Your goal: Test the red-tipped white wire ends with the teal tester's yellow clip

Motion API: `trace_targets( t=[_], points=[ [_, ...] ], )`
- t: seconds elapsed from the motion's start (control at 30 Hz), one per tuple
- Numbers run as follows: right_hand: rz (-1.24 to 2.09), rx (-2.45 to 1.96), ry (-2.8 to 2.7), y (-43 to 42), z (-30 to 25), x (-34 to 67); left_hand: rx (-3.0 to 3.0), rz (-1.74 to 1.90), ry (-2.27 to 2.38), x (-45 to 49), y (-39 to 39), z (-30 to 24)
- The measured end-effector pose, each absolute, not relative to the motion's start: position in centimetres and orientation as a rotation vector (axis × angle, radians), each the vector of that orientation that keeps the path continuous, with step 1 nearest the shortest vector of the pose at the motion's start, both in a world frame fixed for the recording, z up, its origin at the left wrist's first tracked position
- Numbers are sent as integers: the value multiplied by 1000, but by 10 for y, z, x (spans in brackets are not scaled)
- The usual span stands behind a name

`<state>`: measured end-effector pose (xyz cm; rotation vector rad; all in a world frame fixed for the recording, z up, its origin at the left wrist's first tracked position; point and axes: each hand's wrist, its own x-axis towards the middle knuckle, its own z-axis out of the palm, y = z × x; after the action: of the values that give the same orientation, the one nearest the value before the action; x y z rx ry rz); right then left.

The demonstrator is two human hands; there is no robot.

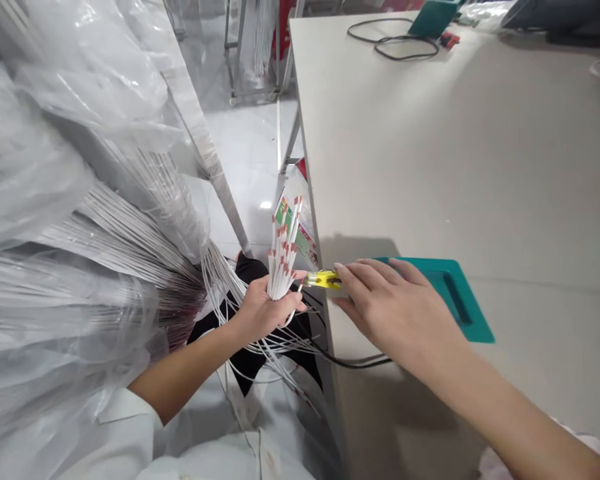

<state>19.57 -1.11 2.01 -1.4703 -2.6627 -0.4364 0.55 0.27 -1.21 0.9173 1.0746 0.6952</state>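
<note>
My left hand (260, 310) is closed around a bundle of thin white wires (281, 257) with red-brown tips, held upright just off the table's left edge. More of these white wires trail down and left from the fist. My right hand (395, 303) rests on the table with its fingers on a small yellow clip (323, 279) at the table edge, right beside the wire bundle. Under and behind the right hand lies a flat teal device (455, 293) with a dark slot. A black cable (353, 362) runs from beneath the right wrist over the table edge.
Large clear plastic bags holding several bundles of white wires (80, 253) fill the left side. The pale table (455, 147) carries a coiled black cable (395, 41) and another teal box (433, 17) at the far end. A metal rack (253, 60) stands on the floor beyond.
</note>
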Motion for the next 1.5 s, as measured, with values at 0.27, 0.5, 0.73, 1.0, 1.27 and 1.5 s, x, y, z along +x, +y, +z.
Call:
trace_targets(
  t=[0.27, 0.5, 0.73, 1.0, 1.27, 1.5],
  points=[
    [-478, -1521, -2875, 5, 26, 193, 867, 730, 1057, 15, 13, -14],
    [-376, -1393, -2891, 14, 23, 200, 884, 704, 1095, 16, 13, -15],
    [-362, -1378, -2901, 14, 22, 202, 954, 673, 1194, 18, 12, -16],
    [-256, -1432, -2756, 11, 12, 205, 894, 703, 1209, 22, 13, -14],
    [-218, -1423, -2745, 10, 9, 205, 936, 688, 1200, 13, 9, -13],
    [-192, -1294, -2517, -1, 24, 198, 931, 690, 1247, 2, 2, -9]
  ],
)
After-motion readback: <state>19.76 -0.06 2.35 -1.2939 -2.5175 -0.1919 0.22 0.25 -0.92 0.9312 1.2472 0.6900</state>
